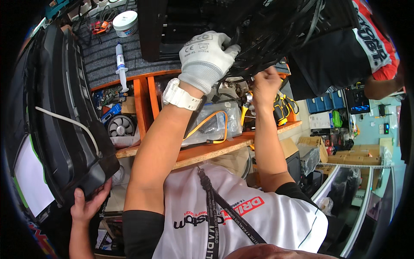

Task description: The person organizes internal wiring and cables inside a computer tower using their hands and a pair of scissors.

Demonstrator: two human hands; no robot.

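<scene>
My left hand (206, 60), in a white knit glove with a white watch at the wrist, reaches to the lower edge of a black computer case (152, 32). Its fingers are curled round some black cables (254, 47) that hang in a tangle there. My bare right hand (266, 84) is to the right of it, below the same bundle. Its fingers are pinched together, and what lies between them is hidden. Just under my hands, a drawer-like shelf holds a clear plastic bag (215, 123), an orange cable (225, 125) and a yellow-black tool (282, 110).
Another person's hand (88, 205) supports a large black panel (71, 108) at left. Someone in a red and black shirt (366, 34) stands at upper right. A syringe (120, 64) and a white tub (125, 23) rest on the grey mat (146, 64). A cooling fan (121, 126) sits below.
</scene>
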